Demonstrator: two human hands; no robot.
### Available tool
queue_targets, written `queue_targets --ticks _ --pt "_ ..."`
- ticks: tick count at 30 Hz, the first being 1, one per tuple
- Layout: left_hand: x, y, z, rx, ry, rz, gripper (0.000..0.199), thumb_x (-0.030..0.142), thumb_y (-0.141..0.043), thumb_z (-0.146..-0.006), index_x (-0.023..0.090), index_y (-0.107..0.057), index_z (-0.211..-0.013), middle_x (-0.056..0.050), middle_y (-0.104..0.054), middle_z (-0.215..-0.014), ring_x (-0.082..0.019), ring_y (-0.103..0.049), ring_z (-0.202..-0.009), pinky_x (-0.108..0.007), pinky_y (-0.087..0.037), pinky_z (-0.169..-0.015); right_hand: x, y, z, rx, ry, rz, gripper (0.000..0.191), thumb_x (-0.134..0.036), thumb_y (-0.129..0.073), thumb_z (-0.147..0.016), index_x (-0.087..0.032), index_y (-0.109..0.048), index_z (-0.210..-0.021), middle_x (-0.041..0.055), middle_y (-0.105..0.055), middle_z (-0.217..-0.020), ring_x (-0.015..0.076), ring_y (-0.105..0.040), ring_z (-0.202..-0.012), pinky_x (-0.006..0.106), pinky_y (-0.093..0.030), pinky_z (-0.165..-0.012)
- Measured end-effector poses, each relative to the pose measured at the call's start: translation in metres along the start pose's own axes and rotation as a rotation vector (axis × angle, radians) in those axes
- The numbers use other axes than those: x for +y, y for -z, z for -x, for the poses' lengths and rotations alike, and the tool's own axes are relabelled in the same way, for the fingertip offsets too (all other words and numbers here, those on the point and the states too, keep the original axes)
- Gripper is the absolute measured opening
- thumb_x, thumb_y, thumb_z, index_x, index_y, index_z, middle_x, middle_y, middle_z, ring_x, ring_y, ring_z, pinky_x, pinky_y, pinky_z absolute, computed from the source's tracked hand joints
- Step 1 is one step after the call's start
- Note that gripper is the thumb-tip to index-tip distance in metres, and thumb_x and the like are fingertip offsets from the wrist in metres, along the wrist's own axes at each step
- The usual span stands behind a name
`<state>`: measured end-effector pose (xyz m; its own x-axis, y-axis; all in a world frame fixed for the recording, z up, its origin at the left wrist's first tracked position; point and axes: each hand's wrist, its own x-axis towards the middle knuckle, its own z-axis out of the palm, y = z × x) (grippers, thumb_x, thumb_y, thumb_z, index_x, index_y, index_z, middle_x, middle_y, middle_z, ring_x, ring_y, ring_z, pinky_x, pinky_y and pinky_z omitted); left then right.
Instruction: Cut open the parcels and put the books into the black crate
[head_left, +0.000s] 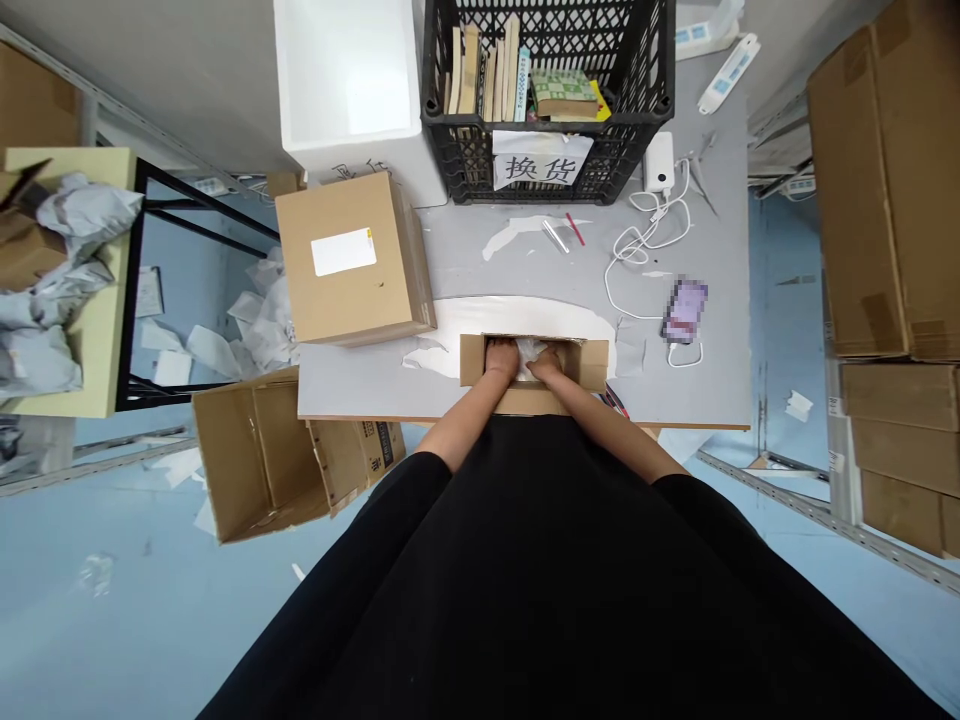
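Observation:
A small open cardboard box stands at the table's front edge, its side flaps folded outward. Both of my hands reach down into it. My left hand is at the box's left inner side, with its fingertips hidden below the rim. Crumpled whitish plastic packaging lies between the hands. My right hand is curled, its fingers closed at the edge of that plastic. What lies under the plastic is hidden.
A taped carton stands left of the small box. Behind are a white bin and a black crate of books. A phone with a white cable lies right. An open carton sits below the table's left end.

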<state>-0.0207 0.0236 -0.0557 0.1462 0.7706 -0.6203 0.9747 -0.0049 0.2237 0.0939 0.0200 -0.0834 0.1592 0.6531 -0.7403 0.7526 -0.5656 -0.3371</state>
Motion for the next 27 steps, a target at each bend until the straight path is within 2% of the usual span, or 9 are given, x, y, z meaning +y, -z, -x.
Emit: queue_targets --ticks 4,7,11,15,18,22,25,27 --pt "-0.001 0.005 0.000 -0.049 0.018 -0.006 0.037 0.010 -0.056 -0.087 0.002 -0.068 -0.121 -0.028 -0.069 -0.118 -0.035 -0.066 -0.112 -0.043 -0.051 -0.095 0.003 0.003 0.000 -0.025 0.019 -0.017 0.092 -0.020 -0.077 -0.076 0.002 -0.028 -0.151 0.0291 -0.055 -0.139 0.0326 -0.055 -0.133 0.036 -0.047 -0.106" --pt "-0.001 0.010 0.005 -0.045 -0.006 -0.001 0.035 0.012 -0.060 -0.085 0.004 -0.070 -0.118 -0.027 -0.070 -0.116 -0.036 -0.068 -0.111 -0.042 -0.052 -0.095 0.005 0.005 0.000 -0.034 0.033 -0.013 0.097 -0.023 -0.077 -0.076 0.004 -0.025 -0.153 0.0295 -0.055 -0.138 0.0329 -0.055 -0.132 0.035 -0.046 -0.106" --pt "-0.003 0.016 0.019 -0.028 -0.043 0.009 0.040 0.020 -0.065 -0.084 0.011 -0.069 -0.123 -0.024 -0.071 -0.117 -0.036 -0.068 -0.111 -0.042 -0.053 -0.094 0.008 0.009 0.003 -0.013 0.050 -0.020 0.089 -0.029 -0.076 -0.078 0.004 -0.032 -0.149 0.0306 -0.057 -0.135 0.0354 -0.056 -0.131 0.036 -0.045 -0.106" --pt "-0.009 0.025 0.033 0.071 -0.079 0.059 0.046 0.026 -0.063 -0.085 0.018 -0.066 -0.130 -0.020 -0.072 -0.116 -0.037 -0.069 -0.107 -0.043 -0.053 -0.090 0.012 0.018 0.008 0.032 0.135 -0.064 0.083 -0.036 -0.076 -0.079 -0.005 -0.038 -0.145 0.0271 -0.055 -0.141 0.0359 -0.054 -0.133 0.039 -0.044 -0.107" --pt "-0.017 0.032 0.042 0.160 -0.108 0.154 0.043 0.027 -0.064 -0.083 0.020 -0.068 -0.125 -0.017 -0.074 -0.112 -0.037 -0.069 -0.105 -0.043 -0.051 -0.090 0.012 0.029 0.016 -0.004 0.206 -0.147 0.075 -0.040 -0.077 -0.078 -0.011 -0.045 -0.140 0.0222 -0.055 -0.144 0.0335 -0.055 -0.132 0.040 -0.045 -0.106" --pt "-0.034 0.040 0.053 0.259 -0.123 0.410 0.035 0.030 -0.073 -0.076 0.021 -0.072 -0.110 -0.012 -0.075 -0.105 -0.034 -0.068 -0.102 -0.040 -0.050 -0.088 0.004 0.045 0.033 -0.008 0.200 -0.319 0.069 -0.041 -0.076 -0.078 -0.013 -0.048 -0.134 0.0187 -0.062 -0.135 0.0306 -0.060 -0.124 0.040 -0.048 -0.103" --pt "-0.045 0.041 0.057 0.315 -0.132 0.768 0.033 0.031 -0.075 -0.072 0.019 -0.070 -0.102 -0.007 -0.075 -0.098 -0.027 -0.068 -0.093 -0.036 -0.051 -0.084 -0.008 0.054 0.048 -0.008 0.189 -0.478 0.061 -0.033 -0.080 -0.074 -0.015 -0.053 -0.125 0.0146 -0.068 -0.124 0.0272 -0.066 -0.114 0.039 -0.053 -0.097" --pt "-0.049 0.041 0.058 0.335 -0.136 1.055 0.040 0.033 -0.077 -0.069 0.016 -0.068 -0.104 -0.006 -0.074 -0.099 -0.024 -0.067 -0.090 -0.034 -0.053 -0.082 -0.019 0.057 0.058 -0.091 0.202 -0.654 0.046 -0.025 -0.079 -0.075 -0.016 -0.059 -0.115 0.0114 -0.072 -0.113 0.0237 -0.069 -0.103 0.036 -0.057 -0.089"
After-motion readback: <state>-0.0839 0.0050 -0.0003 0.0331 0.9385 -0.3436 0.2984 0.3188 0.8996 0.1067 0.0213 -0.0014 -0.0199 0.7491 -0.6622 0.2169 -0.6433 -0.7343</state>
